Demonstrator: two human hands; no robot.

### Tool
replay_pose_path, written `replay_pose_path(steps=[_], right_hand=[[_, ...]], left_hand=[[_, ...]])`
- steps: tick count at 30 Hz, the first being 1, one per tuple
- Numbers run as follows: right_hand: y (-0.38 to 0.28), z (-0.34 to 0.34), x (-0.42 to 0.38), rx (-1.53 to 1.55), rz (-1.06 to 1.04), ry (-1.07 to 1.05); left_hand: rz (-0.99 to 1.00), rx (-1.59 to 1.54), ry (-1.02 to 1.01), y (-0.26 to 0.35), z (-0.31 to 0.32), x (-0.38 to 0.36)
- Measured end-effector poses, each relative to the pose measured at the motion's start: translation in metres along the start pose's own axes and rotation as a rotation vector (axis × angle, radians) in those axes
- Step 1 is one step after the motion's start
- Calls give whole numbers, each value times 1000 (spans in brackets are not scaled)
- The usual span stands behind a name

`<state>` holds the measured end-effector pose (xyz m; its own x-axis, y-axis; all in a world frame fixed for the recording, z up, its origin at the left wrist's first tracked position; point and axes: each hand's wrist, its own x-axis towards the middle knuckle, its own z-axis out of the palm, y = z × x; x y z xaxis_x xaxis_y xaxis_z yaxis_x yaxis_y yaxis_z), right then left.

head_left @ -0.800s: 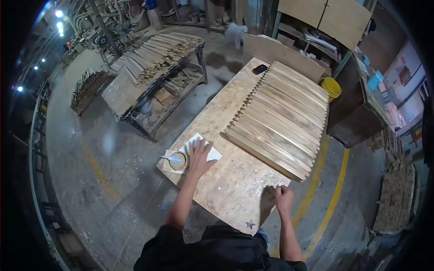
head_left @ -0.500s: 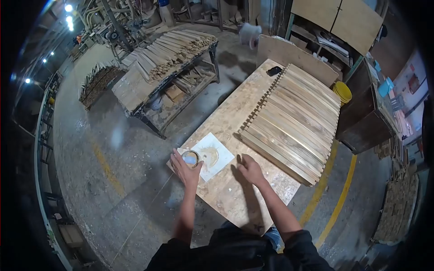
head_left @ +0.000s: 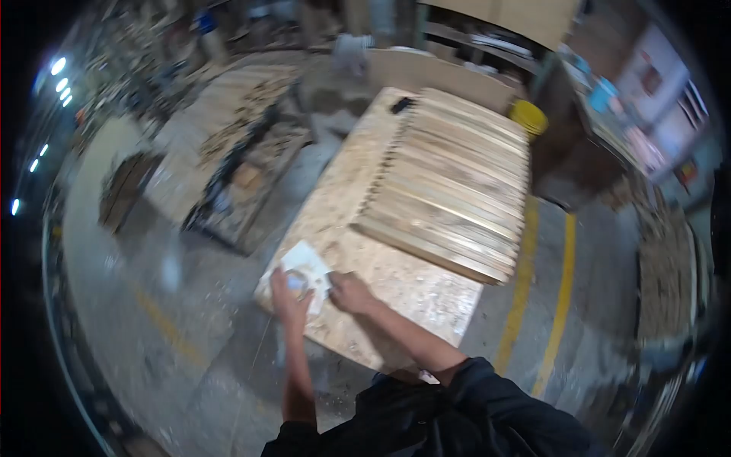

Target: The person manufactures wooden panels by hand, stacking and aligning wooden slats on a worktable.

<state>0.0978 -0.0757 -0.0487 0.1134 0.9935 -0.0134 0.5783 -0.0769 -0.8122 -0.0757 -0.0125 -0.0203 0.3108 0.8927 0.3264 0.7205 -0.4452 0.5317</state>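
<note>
My left hand [head_left: 289,302] is wrapped round a small round container [head_left: 297,283] near the table's left corner. Beside and partly under it lies a white sheet [head_left: 307,259] on the wooden table [head_left: 365,305]. My right hand [head_left: 350,292] is at the sheet's right edge, its fingers drawn together; whether they grip the sheet is too blurred to tell. Past both hands, joined wooden slats [head_left: 457,183] form a large stack on the table.
A dark object [head_left: 402,105] rests at the table's far corner, and a yellow bucket [head_left: 528,119] stands behind the slats. On the left is a workbench [head_left: 183,156] with loose wood strips. Yellow lines [head_left: 560,305] mark the floor at right.
The view has swung, shifting the table left and up in it. My right hand has moved left to the white sheet's edge. My left hand stays at the round container.
</note>
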Motion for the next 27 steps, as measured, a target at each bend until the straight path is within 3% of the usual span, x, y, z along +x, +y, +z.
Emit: replay_pose_path(steps=[1,4,6,9,11,13,15,17,20,22,24,25,27], right_hand=[[12,3,-4,42,-118,92],[3,-43,-51,156,-72,274],[11,-84,-99,294,200,176],[36,-138,-187,296,459,493],[69,-167,-246,373,701,774],[135,-190,-289,414,744,1049],[180,-225,-298,605,842,1059],[164,-258,-267,778,1030,1002],[187,-263,-226,958,1014,878],[212,-254,-203,985,839,849],[221,-254,-201,924,836,817],[224,-257,-201,846,844,791],[226,-265,-200,978,867,747]], left_hand=[[30,-24,-12,-8,7,-3],[93,96,106,3,4,-14],[72,65,162,40,-6,-8],[-15,-197,111,87,6,16],[-25,-398,-88,107,37,48],[-137,-806,-252,93,105,88],[-345,-846,-422,116,136,120],[-415,-943,-390,134,168,129],[-545,-1054,-355,156,191,129],[-605,-1061,-349,152,195,128],[-575,-1150,-525,148,191,133],[-569,-1147,-518,149,188,135],[-564,-1178,-597,149,182,133]])
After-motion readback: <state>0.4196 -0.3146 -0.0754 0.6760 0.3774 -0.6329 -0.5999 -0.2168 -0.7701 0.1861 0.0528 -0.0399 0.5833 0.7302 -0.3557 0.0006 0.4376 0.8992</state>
